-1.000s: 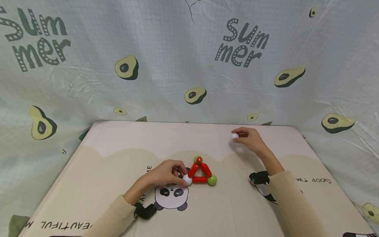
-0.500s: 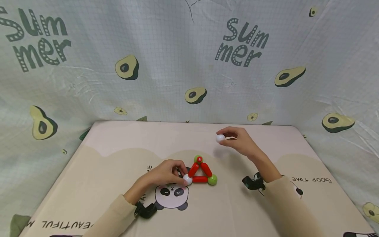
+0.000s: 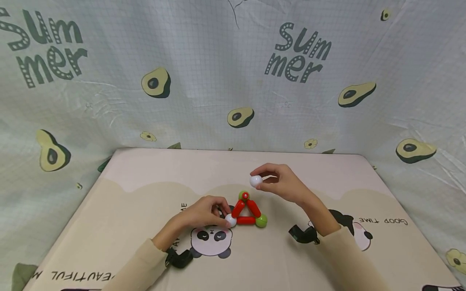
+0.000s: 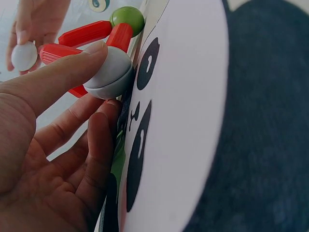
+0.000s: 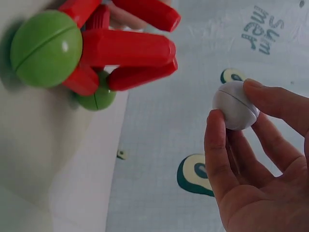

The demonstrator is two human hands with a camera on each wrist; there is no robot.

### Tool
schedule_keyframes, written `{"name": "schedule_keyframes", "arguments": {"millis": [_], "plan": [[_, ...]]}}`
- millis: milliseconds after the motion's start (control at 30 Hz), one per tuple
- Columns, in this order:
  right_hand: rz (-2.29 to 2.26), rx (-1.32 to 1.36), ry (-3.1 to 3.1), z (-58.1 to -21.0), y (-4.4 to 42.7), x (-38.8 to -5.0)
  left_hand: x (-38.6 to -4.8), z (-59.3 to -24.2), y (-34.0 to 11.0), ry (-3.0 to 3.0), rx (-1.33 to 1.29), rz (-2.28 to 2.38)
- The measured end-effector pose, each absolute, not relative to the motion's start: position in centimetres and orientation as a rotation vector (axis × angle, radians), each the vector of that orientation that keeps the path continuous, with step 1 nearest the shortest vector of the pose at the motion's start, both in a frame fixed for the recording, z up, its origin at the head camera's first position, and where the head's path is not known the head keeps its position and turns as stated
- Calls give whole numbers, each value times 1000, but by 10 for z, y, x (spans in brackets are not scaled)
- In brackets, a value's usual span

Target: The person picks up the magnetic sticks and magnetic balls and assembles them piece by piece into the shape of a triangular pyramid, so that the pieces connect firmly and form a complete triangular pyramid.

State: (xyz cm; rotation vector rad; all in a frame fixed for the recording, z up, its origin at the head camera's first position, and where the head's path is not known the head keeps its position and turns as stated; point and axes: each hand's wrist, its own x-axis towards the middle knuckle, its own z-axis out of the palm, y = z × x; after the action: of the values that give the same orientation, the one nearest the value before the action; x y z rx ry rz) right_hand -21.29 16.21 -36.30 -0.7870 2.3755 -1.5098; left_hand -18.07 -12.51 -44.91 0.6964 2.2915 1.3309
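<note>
A triangle of red rods (image 3: pixel 246 220) lies on the table, with a green ball (image 3: pixel 261 220) at its right corner, another green ball (image 3: pixel 241 195) at the far corner and a white ball (image 3: pixel 230 220) at the left. My left hand (image 3: pixel 202 212) pinches that white corner ball, its thumb (image 4: pixel 72 72) across the top. In the right wrist view, further red rods (image 5: pixel 130 48) rise off the table with free ends. My right hand (image 3: pixel 282 184) holds a loose white ball (image 5: pixel 236 105) between thumb and fingertips, above and just beyond the triangle, touching none of it.
The table mat (image 3: pixel 145 226) carries a printed panda (image 3: pixel 211 241) below my left hand. A printed curtain (image 3: pixel 196 81) hangs behind the far edge. Black wrist cameras (image 3: pixel 303 234) stick out from both wrists, close over the mat.
My right hand has carried its white ball leftward and then nearer, from the far right side to just beyond the triangle. The left hand and the triangle stay where they were.
</note>
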Motion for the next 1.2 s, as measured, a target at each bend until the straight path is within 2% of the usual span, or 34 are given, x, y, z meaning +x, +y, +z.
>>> {"name": "schedule_keyframes", "arguments": {"millis": [600,1200], "plan": [[-1388,-1051,2370,-376,147,-201,-179,-446,-124,2270,694,1345],[-1286,-1119,2386,-385,141,-198,-182,-449,-126,2280,719,1331]]}}
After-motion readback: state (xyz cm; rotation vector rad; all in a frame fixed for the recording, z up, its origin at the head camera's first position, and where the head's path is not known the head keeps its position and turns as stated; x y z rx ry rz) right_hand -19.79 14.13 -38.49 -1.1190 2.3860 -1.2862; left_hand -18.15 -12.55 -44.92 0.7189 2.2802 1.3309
